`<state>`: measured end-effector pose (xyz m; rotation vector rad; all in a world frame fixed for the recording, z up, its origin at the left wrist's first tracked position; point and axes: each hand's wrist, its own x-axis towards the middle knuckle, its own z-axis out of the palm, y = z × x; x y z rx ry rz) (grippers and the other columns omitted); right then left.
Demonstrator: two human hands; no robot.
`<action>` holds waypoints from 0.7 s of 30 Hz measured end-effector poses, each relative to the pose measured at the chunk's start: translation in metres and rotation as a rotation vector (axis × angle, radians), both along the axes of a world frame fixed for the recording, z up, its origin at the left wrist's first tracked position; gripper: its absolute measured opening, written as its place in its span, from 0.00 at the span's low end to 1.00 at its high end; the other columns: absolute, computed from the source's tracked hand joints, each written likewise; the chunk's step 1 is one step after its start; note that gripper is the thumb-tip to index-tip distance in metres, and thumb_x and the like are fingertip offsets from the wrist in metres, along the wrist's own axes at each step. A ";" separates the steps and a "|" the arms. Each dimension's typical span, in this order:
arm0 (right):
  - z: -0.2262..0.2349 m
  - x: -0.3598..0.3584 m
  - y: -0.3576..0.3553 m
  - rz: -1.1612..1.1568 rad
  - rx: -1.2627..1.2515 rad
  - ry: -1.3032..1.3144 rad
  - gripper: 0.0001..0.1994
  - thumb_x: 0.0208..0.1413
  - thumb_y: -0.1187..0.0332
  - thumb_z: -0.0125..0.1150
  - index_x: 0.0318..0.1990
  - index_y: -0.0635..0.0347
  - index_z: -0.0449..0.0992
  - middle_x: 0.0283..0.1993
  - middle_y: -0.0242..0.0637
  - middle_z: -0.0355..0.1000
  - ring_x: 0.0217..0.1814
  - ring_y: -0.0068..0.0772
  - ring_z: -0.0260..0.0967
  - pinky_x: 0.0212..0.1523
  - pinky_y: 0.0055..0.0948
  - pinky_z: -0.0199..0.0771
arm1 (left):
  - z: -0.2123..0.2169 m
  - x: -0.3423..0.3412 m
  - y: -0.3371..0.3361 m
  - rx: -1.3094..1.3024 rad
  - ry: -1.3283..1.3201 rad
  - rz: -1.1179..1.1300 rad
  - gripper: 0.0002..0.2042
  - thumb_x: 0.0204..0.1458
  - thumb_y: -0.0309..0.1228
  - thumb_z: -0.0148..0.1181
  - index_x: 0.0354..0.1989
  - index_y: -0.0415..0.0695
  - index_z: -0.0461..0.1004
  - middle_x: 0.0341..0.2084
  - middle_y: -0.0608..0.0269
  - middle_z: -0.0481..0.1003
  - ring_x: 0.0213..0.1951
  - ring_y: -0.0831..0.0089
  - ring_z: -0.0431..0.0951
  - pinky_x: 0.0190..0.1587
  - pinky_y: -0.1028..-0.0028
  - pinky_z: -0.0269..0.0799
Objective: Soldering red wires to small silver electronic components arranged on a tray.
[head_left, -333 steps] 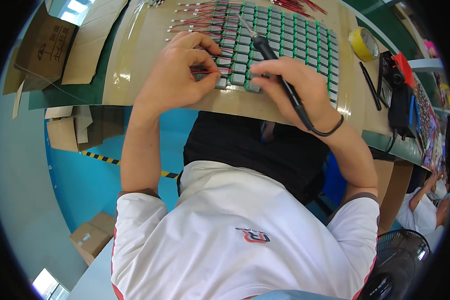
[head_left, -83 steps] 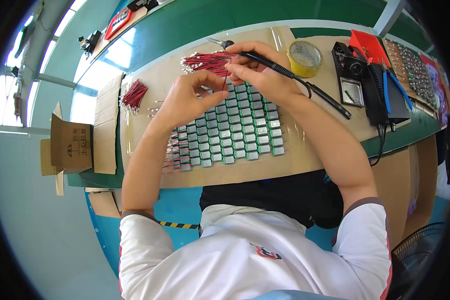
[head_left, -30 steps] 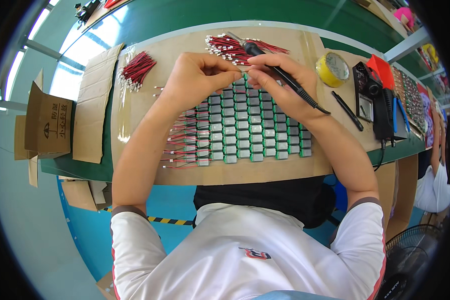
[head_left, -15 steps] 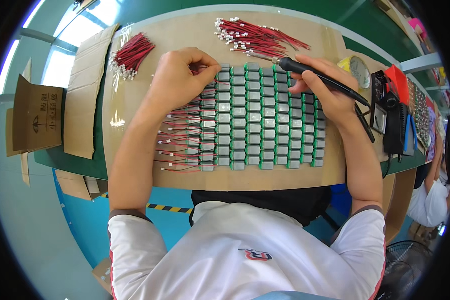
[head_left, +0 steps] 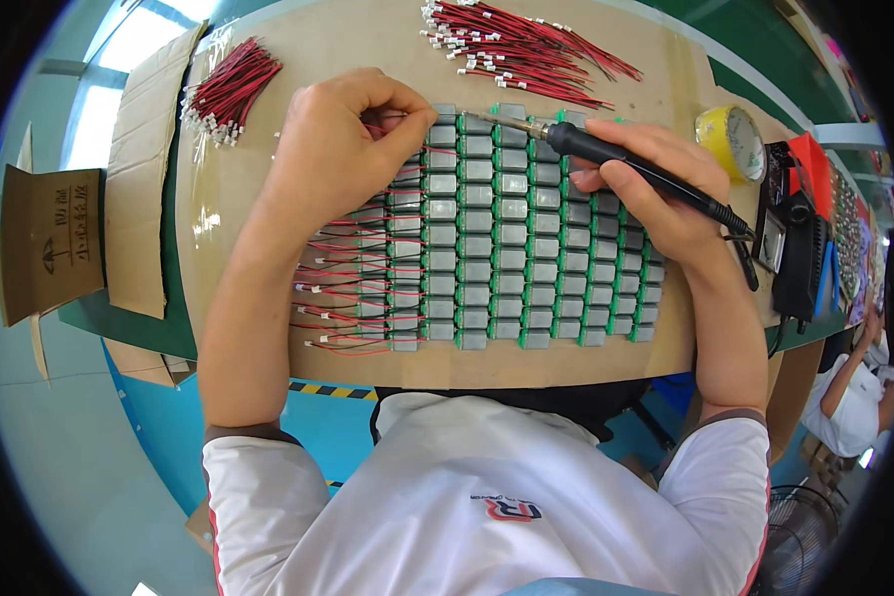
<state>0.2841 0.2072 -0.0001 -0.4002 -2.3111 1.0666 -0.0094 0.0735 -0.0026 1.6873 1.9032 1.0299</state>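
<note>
My left hand (head_left: 343,144) is pinched at the top left corner of a tight array of small grey blocks with green board edges (head_left: 507,228). A thin red wire lead (head_left: 375,129) shows between its fingers; its end is hidden. A black-handled soldering iron (head_left: 626,157) lies in my right hand (head_left: 680,189), gripped like a pen. The iron's metal tip points left, over the top row of blocks, a short way from my left fingertips. Red and black leads with white connectors (head_left: 343,288) spread from the blocks' left column, below my left hand.
Two bundles of red leads lie at the back, one left (head_left: 233,89) and one centre (head_left: 526,50). A yellow tape roll (head_left: 730,142) and a black soldering station (head_left: 800,263) stand at right. Cardboard flaps (head_left: 154,169) rise on the left. Another person (head_left: 849,397) is far right.
The whole view has shifted slightly. The soldering iron's tip has come down and left, from beyond the array's far edge to over the top row, nearer my left fingers. Both grips stay the same.
</note>
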 end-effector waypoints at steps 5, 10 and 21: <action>0.000 0.000 0.001 0.004 0.025 -0.012 0.17 0.65 0.75 0.65 0.59 0.71 0.82 0.36 0.41 0.87 0.43 0.33 0.86 0.49 0.30 0.80 | -0.002 -0.001 0.001 -0.007 -0.014 0.008 0.05 0.59 0.23 0.71 0.39 0.34 0.85 0.28 0.71 0.78 0.29 0.85 0.71 0.34 0.81 0.69; -0.001 0.000 0.002 0.026 0.035 -0.006 0.17 0.65 0.75 0.65 0.59 0.71 0.82 0.37 0.41 0.87 0.44 0.33 0.85 0.50 0.31 0.81 | -0.001 0.000 0.001 -0.004 0.005 0.006 0.05 0.59 0.24 0.71 0.39 0.33 0.85 0.28 0.70 0.78 0.29 0.85 0.71 0.34 0.81 0.69; -0.001 0.000 0.003 0.035 0.050 -0.005 0.17 0.64 0.77 0.65 0.59 0.72 0.81 0.37 0.42 0.87 0.43 0.34 0.86 0.49 0.30 0.81 | -0.002 0.000 0.002 0.015 0.027 -0.013 0.05 0.59 0.24 0.71 0.39 0.33 0.84 0.29 0.69 0.78 0.29 0.84 0.72 0.34 0.80 0.70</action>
